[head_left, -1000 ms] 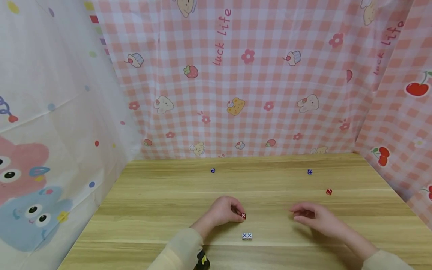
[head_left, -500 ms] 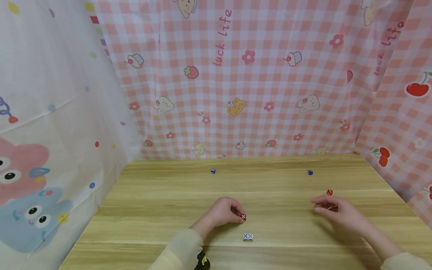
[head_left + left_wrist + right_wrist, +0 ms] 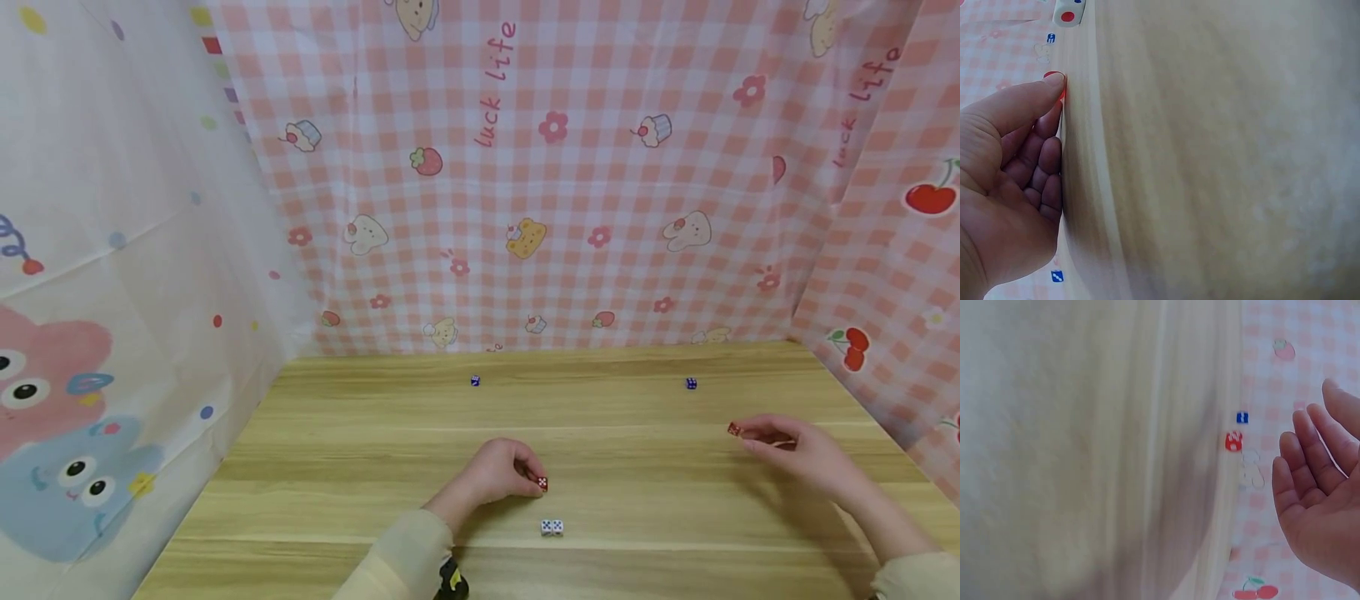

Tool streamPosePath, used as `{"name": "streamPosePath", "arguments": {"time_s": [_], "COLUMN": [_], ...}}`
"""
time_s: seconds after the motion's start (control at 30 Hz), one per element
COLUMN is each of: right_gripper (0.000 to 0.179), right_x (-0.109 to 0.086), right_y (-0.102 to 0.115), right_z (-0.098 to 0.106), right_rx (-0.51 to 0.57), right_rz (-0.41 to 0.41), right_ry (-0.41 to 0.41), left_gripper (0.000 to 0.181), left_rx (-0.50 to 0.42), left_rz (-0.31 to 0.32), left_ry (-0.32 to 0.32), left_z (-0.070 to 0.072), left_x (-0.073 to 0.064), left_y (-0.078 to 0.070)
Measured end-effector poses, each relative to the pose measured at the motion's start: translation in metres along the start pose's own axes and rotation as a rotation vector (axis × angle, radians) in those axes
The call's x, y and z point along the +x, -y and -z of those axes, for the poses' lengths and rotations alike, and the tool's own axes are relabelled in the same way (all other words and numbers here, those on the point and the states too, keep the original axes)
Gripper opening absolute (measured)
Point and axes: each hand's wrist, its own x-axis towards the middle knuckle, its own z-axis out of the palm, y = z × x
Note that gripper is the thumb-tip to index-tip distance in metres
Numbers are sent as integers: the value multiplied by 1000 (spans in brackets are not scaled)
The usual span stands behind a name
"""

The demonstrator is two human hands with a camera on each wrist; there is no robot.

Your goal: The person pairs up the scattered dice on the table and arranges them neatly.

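My left hand [image 3: 501, 471] pinches a red die [image 3: 543, 484] between thumb and fingers, at the table top. In the left wrist view only a red edge shows past the thumb. Two white dice [image 3: 552, 527] sit side by side just in front of that hand. My right hand [image 3: 806, 458] is beside another red die [image 3: 735, 430] at the right. In the right wrist view this red die [image 3: 1234, 441] stands apart from the fingers [image 3: 1297, 453], which are loosely bent with nothing between them.
Two blue dice lie farther back, one [image 3: 476, 381] at centre left and one [image 3: 691, 383] at the right. The wooden table [image 3: 360, 417] ends at a checked pink cloth [image 3: 585, 183] behind, with cloths on both sides. A black object [image 3: 452, 579] shows by the left sleeve.
My right hand has moved right and slightly back, from the middle right of the table to the red die. My left hand keeps its place with its die.
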Motion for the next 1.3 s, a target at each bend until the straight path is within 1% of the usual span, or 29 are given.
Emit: {"name": "streamPosePath", "arguments": {"time_s": [0.07, 0.2, 0.37, 0.47, 0.63, 0.77, 0.83, 0.97, 1.07, 1.17, 1.3], "right_gripper": [23, 29, 35, 39, 44, 46, 45, 40, 40, 43, 43], "right_x": [2, 5, 9, 12, 17, 21, 23, 27, 31, 34, 38], "right_y": [-3, -8, -16, -21, -32, -42, -47, -55, -57, -57, -57], "right_z": [5, 13, 19, 21, 22, 22, 21, 19, 17, 15, 13], "right_rx": [-17, -43, -47, -42, 13, 34, 53, 108, 116, 118, 107], "right_rz": [-12, -50, -70, -76, -58, -46, -40, 4, 12, -35, -74], "right_ry": [-14, -15, 10, 41, 95, 131, 143, 168, 187, 208, 221], "left_gripper": [15, 15, 15, 16, 16, 16, 16, 16, 16, 16, 16], "left_rx": [0, 7, 7, 5, -2, 2, 4, 1, -4, -8, -14], "left_rz": [-1, -4, -6, -10, -9, -6, -5, 0, 3, 3, 4], "left_ry": [-1, -3, 0, 1, 4, 2, 1, 2, 3, 3, 4], "left_z": [0, 0, 0, 0, 0, -1, -1, -1, -1, -1, 0], "left_x": [0, 1, 2, 2, 2, 2, 2, 2, 1, 1, 0], "left_y": [0, 1, 1, 2, 3, 4, 4, 3, 2, 2, 2]}}
